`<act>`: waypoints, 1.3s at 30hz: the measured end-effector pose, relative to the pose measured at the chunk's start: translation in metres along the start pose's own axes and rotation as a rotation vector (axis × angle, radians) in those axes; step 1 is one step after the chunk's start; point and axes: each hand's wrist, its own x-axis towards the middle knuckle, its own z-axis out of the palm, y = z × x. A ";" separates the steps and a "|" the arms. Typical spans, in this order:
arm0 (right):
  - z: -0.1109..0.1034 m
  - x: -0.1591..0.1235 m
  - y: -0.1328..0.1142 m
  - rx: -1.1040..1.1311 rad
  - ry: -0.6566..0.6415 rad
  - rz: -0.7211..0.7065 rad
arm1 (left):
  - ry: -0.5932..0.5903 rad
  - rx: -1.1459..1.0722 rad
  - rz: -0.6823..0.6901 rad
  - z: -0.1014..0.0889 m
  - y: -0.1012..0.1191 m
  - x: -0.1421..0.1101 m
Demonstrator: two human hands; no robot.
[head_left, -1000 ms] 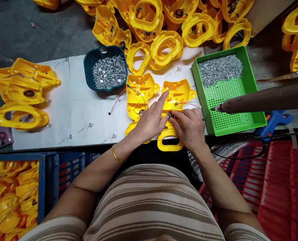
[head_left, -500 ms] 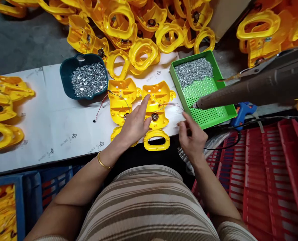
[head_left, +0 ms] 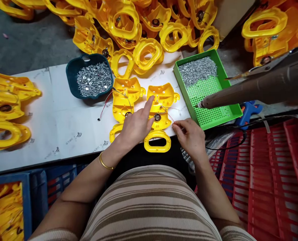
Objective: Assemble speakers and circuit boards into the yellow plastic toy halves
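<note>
Head view: the right hand [head_left: 190, 135] has its grip closed, thumb and forefinger pinched together on a thin red wire [head_left: 171, 118]. This runs up and left from the fingertips to a yellow shell half [head_left: 161, 95], open side up on the desk [head_left: 65, 113], just beyond and left of that grip. A round speaker [head_left: 157, 117] sits in the shell's lower part, left of the pinch. A yellow oval ring [head_left: 157, 149] lies below the speaker, nearer the body than the pinch.

The left hand [head_left: 138, 125] is left of the right grip, its grip open: forefinger stretched over the shell's left edge, thumb spread toward the speaker, nothing visible between them. The other fingers' undersides are hidden. Left of and beyond this hand lies a second shell half [head_left: 123, 100], its wire ending in a small black connector [head_left: 99, 119].

Farther off, up and left of both grips, a dark teal basket [head_left: 72, 85] holds metal screws. Beyond the right grip, to its right, a green basket [head_left: 187, 100] holds more screws; the tip of a brown powered screwdriver [head_left: 229, 95] shows over its perforated floor.
</note>
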 end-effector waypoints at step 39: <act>-0.008 0.022 -0.035 1.018 -0.363 0.237 | 0.305 -0.408 0.261 0.000 0.006 -0.048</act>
